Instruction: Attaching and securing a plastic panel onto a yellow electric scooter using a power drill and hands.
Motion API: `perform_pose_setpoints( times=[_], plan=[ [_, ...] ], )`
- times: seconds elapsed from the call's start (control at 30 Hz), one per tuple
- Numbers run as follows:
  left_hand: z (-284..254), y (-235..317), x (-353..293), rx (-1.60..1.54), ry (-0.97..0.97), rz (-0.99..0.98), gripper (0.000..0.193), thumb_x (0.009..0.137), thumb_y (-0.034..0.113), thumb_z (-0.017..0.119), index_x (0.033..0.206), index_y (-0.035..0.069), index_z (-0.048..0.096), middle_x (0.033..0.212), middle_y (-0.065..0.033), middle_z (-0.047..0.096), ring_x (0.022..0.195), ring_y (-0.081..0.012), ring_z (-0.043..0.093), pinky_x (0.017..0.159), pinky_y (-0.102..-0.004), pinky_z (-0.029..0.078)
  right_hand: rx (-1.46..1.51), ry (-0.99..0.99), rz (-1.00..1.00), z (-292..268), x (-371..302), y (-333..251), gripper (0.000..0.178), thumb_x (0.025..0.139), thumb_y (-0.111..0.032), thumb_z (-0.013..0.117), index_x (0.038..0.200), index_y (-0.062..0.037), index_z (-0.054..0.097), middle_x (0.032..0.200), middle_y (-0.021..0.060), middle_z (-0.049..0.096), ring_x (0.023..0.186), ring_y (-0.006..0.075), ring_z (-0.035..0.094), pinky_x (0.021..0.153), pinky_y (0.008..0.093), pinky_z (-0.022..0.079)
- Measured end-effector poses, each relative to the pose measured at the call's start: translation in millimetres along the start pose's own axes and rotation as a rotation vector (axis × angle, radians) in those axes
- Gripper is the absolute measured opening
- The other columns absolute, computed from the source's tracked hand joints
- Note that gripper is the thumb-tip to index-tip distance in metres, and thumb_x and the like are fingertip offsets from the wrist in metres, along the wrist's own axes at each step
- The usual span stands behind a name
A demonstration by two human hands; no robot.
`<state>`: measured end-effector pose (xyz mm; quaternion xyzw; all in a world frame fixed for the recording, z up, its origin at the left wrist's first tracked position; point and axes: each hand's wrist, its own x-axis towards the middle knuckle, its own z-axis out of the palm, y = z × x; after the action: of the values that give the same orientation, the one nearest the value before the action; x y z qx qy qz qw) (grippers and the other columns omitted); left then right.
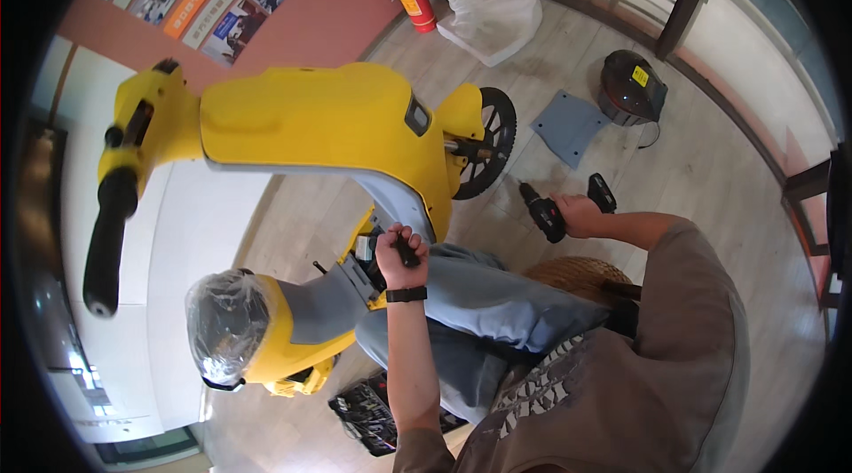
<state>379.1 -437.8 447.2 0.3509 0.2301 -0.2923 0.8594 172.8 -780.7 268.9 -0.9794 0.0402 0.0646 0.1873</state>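
Well, a black drill point(543, 214) in the right hand point(579, 216).

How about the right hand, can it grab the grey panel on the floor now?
Probably not yet: the right hand is busy holding the drill. Nothing seems to block the way to the panel, but that hand would likely need emptying.

Our left hand point(404, 253) curls tightly near centre, toward seven o'clock, its left forearm point(411, 349) angled twelve-ward from six. Our right hand point(579, 214) clasps at three o'clock, right forearm point(635, 227) pointing toward nine.
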Motion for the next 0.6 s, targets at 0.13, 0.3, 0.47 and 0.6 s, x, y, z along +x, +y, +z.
perform_pose_setpoints(
  times=[0.13,0.3,0.47,0.6],
  plan=[
    [24,2,15,0.128,0.054,0.057,0.014,0.091,0.025,0.051,0.082,0.015,0.049,0.072,0.0009,0.044,0.058,-0.0143,0.039,0.049,-0.0286,0.032,0.0,-0.129,0.151,58,3,48,0.076,0.077,-0.008,0.066,0.145,0.0027,0.034,0.111,0.0239,0.059,0.099,0.0432,0.061,0.088,0.0479,0.049],
    [40,3,28,0.28,-0.031,0.463,0.03,0.098,0.034,0.049,0.076,0.015,0.042,0.068,0.0,0.041,0.056,-0.0146,0.039,0.048,-0.0283,0.033,0.042,-0.131,0.271,127,5,89,0.083,0.074,0.001,0.065,0.149,0.0048,0.028,0.114,0.0249,0.058,0.103,0.0435,0.06,0.091,0.0482,0.049],
    [60,14,37,0.747,0.175,0.963,0.042,0.104,0.043,0.046,0.075,0.013,0.042,0.066,0.0004,0.038,0.054,-0.0113,0.038,0.046,-0.0262,0.028,0.12,-0.242,0.515,182,-8,103,0.086,0.072,0.007,0.066,0.15,0.002,0.028,0.122,0.0235,0.055,0.107,0.0426,0.06,0.095,0.0476,0.049],
    [82,38,42,0.836,0.27,1.193,0.049,0.103,0.048,0.05,0.072,0.011,0.043,0.062,0.0003,0.037,0.048,-0.0081,0.035,0.043,-0.0232,0.026,0.172,-0.271,0.501,209,-18,108,0.087,0.072,0.007,0.066,0.15,0.0003,0.029,0.123,0.0226,0.056,0.109,0.0428,0.059,0.096,0.0479,0.049]
  ],
)
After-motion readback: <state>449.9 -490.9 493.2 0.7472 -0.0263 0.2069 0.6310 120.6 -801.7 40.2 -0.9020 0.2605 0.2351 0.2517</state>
